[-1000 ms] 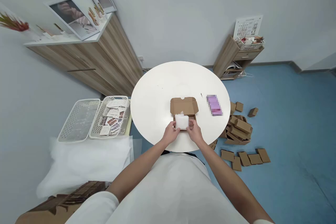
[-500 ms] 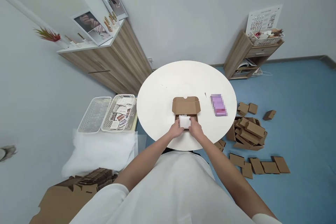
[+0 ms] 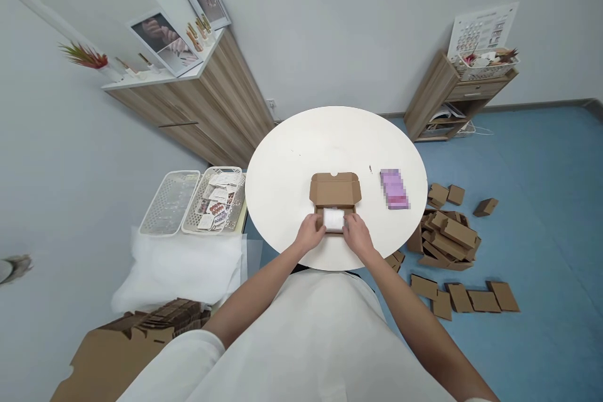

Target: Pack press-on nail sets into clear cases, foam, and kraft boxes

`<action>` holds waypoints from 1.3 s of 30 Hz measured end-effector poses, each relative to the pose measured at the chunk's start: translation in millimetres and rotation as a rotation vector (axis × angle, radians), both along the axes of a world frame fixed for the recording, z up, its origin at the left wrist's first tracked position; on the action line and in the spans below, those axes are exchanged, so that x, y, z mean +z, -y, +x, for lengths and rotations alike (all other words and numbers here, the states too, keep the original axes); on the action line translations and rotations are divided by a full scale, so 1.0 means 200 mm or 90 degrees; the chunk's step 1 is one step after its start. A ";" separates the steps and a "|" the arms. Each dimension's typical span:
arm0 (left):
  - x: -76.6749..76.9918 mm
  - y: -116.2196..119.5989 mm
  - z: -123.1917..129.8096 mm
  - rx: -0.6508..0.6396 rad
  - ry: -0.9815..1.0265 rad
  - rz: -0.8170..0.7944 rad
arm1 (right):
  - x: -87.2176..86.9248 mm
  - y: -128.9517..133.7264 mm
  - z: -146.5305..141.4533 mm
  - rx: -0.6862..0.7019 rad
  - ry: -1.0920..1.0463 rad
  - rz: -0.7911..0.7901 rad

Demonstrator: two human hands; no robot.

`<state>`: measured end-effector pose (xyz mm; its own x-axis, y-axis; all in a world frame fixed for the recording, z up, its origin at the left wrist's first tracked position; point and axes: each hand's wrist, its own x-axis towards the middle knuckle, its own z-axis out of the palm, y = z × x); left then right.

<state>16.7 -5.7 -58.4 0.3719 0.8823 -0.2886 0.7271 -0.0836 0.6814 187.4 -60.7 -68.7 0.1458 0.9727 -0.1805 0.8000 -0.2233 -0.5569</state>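
Note:
An open brown cardboard box [image 3: 335,191] is on the white table in front of me, its lid tipped back away from me. In it lies a small white packet [image 3: 334,220], wrapped in something soft-looking. My left hand [image 3: 311,231] closes in from the left, its fingertips over the box wall and against the packet's left edge. On the opposite edge, the fingers of my right hand [image 3: 358,233] are bent in the same way. Parts of the box's side walls are hidden by my hands. To the right on the table is a purple pixelated item [image 3: 394,189].
The round white table [image 3: 282,169] stands before me. Left are a basket of cards and packets [image 3: 193,226], a clear-looking basket [image 3: 155,217] and white foam sheets [image 3: 183,267]. Folded cardboard [image 3: 108,352] lies lower left. On the right floor, several small boxes surround a full carton [image 3: 447,239].
My hands have drawn slightly apart toward the packet's sides, and the packet sits a little lower in the box. More of its top shows. The view has shifted slightly.

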 end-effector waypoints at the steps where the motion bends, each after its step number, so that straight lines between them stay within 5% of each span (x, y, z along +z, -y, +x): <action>1: -0.01 0.00 -0.03 0.038 0.008 -0.016 | 0.00 0.02 0.03 -0.023 -0.013 0.030; 7: -0.05 -0.01 -0.10 0.165 0.062 -0.187 | -0.07 0.04 0.12 -0.173 -0.191 -0.049; 15: -0.08 -0.04 -0.12 0.200 0.109 -0.194 | -0.13 -0.03 0.10 -0.186 -0.300 -0.057; 19: -0.05 -0.17 -0.16 0.253 0.133 -0.201 | -0.10 -0.14 0.19 -0.254 -0.323 -0.071; 24: 0.00 -0.37 -0.14 0.295 0.265 -0.320 | -0.04 -0.33 0.30 -0.294 -0.520 -0.117; 30: 0.03 -0.46 -0.08 0.254 0.316 -0.391 | 0.02 -0.42 0.28 -0.244 -0.597 -0.159; 39: 0.06 -0.41 -0.08 0.146 0.302 -0.302 | 0.03 -0.31 0.26 -0.211 -0.618 -0.008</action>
<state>-0.2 76.8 -46.7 0.3728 0.7726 -0.5140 0.3073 0.4198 0.8540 239.1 1.1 -62.2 0.1921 0.9074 -0.3737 -0.0979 -0.3612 -0.9274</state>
